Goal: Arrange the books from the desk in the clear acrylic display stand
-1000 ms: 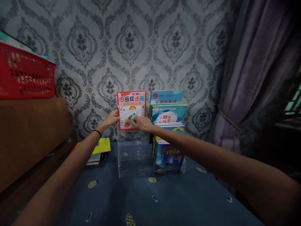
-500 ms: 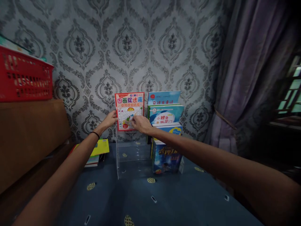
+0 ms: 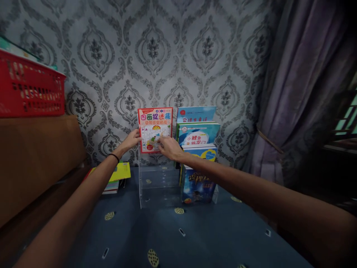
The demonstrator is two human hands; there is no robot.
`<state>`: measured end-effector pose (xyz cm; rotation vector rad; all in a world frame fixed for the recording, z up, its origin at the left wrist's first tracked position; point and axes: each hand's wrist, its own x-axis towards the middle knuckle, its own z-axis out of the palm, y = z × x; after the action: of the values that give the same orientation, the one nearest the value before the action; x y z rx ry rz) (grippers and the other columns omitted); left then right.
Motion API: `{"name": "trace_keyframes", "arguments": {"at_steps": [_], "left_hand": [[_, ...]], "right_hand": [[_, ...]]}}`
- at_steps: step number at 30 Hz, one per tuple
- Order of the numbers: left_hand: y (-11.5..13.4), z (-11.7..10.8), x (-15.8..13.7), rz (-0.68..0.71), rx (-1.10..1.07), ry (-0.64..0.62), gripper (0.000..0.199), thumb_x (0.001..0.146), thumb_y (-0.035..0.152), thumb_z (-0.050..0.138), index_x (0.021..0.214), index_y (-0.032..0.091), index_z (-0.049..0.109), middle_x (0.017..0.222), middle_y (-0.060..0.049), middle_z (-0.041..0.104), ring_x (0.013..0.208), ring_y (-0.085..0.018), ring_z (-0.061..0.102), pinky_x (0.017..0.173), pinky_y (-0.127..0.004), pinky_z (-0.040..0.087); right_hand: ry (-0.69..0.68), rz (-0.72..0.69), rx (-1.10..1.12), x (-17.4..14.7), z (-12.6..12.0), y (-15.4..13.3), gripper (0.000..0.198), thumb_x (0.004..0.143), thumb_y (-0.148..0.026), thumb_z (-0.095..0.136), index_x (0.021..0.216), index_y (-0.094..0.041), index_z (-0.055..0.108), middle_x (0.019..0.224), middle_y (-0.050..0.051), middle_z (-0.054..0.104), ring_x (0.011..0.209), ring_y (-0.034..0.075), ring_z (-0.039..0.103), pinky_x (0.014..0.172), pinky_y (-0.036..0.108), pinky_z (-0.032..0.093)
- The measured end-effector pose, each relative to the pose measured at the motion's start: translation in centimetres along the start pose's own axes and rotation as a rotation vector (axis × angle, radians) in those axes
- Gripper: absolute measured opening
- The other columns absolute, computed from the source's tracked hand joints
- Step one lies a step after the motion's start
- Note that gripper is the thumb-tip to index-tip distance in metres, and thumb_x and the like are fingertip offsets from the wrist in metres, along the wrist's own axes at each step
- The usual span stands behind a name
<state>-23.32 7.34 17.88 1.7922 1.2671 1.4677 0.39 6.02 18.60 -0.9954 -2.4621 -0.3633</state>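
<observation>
Your dk-blue patterned tbl [image 3: 212, 234] has a clear stand [image 3: 159, 178] at 12 o'clock, bk pile [image 3: 122, 171] btwn 10 & 11.

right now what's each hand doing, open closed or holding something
Left hand: closed on the left edge of the red book.
Right hand: fingers curled at the book's front cover; whether it grips cannot be told.

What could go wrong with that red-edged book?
The red-edged book might tip or slide if the left hand and right hand move away while it's loose; I can't tell how firmly the clear rack supports it. The right arm also crosses in front of the dark blue book and could knock it.
</observation>
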Motion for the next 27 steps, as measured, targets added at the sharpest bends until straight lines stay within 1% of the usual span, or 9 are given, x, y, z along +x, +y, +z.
{"name": "trace_keyframes", "arguments": {"at_steps": [3, 6, 10, 12, 15, 19, 24, 27], "left_hand": [[0.1, 0.0, -0.1, 0.009, 0.022, 0.018, 0.031, 0.072, 0.019, 0.070, 0.100, 0.017, 0.058, 0.087, -0.003, 0.074, 0.077, -0.018, 0.069, 0.069, -0.027, 0.055], [0.1, -0.1, -0.2, 0.021, 0.051, 0.042, 0.022, 0.073, 0.020, 0.070, 0.092, 0.017, 0.060, 0.078, 0.000, 0.071, 0.070, -0.015, 0.064, 0.061, -0.022, 0.051], [-0.1, -0.2, 0.0, 0.022, 0.086, 0.079, 0.014, 0.075, 0.024, 0.068, 0.083, 0.018, 0.059, 0.071, 0.002, 0.064, 0.061, -0.013, 0.058, 0.053, -0.020, 0.044], [-0.2, -0.1, 0.0, 0.019, 0.098, 0.089, 0.013, 0.075, 0.025, 0.067, 0.082, 0.017, 0.059, 0.070, 0.002, 0.063, 0.061, -0.013, 0.057, 0.052, -0.019, 0.042], [-0.1, 0.0, 0.0, 0.015, 0.115, 0.089, 0.014, 0.076, 0.027, 0.066, 0.085, 0.017, 0.060, 0.073, 0.001, 0.065, 0.064, -0.014, 0.059, 0.053, -0.020, 0.043], [0.1, -0.1, -0.2, 0.009, 0.140, 0.082, 0.016, 0.077, 0.028, 0.065, 0.088, 0.017, 0.062, 0.076, 0.000, 0.067, 0.070, -0.016, 0.062, 0.056, -0.021, 0.045], [0.2, -0.2, -0.4, 0.008, 0.168, 0.087, 0.015, 0.077, 0.029, 0.065, 0.086, 0.018, 0.062, 0.079, -0.001, 0.068, 0.073, -0.017, 0.062, 0.058, -0.023, 0.045], [0.2, -0.2, -0.7, 0.011, 0.180, 0.086, 0.017, 0.079, 0.033, 0.064, 0.085, 0.018, 0.063, 0.080, -0.001, 0.067, 0.073, -0.018, 0.062, 0.059, -0.025, 0.046]], "right_hand": [[0.032, -0.078, 0.023, -0.5, 0.8, -0.1, 0.026, 0.097, -0.014, 0.051, 0.116, -0.010, 0.069, 0.121, 0.019, 0.071, 0.115, 0.029, 0.063, 0.097, 0.038, 0.046], [0.043, -0.188, 0.055, -1.4, 1.8, -0.5, 0.023, 0.095, -0.011, 0.055, 0.113, -0.012, 0.068, 0.123, 0.016, 0.069, 0.119, 0.026, 0.059, 0.103, 0.039, 0.043], [0.052, -0.402, 0.075, -2.7, 3.4, -0.7, 0.019, 0.093, -0.010, 0.056, 0.106, -0.011, 0.069, 0.116, 0.016, 0.068, 0.116, 0.028, 0.057, 0.101, 0.042, 0.045], [0.069, -0.466, 0.093, -3.1, 4.2, -0.6, 0.019, 0.093, -0.011, 0.055, 0.105, -0.013, 0.070, 0.115, 0.015, 0.068, 0.114, 0.028, 0.057, 0.100, 0.044, 0.046], [0.079, -0.485, 0.127, -3.6, 5.4, -0.4, 0.021, 0.093, -0.010, 0.054, 0.105, -0.014, 0.070, 0.113, 0.014, 0.068, 0.111, 0.027, 0.058, 0.100, 0.044, 0.046], [0.034, -0.462, 0.150, -4.4, 6.4, -0.3, 0.020, 0.093, -0.009, 0.055, 0.106, -0.013, 0.070, 0.114, 0.015, 0.068, 0.112, 0.027, 0.058, 0.100, 0.042, 0.046], [-0.001, -0.450, 0.180, -5.3, 6.7, -0.4, 0.021, 0.092, -0.010, 0.056, 0.107, -0.016, 0.070, 0.119, 0.014, 0.067, 0.115, 0.026, 0.056, 0.101, 0.044, 0.045], [-0.018, -0.445, 0.191, -5.6, 6.6, -0.4, 0.022, 0.092, -0.009, 0.055, 0.107, -0.015, 0.070, 0.120, 0.015, 0.067, 0.115, 0.027, 0.056, 0.102, 0.045, 0.045]]}}
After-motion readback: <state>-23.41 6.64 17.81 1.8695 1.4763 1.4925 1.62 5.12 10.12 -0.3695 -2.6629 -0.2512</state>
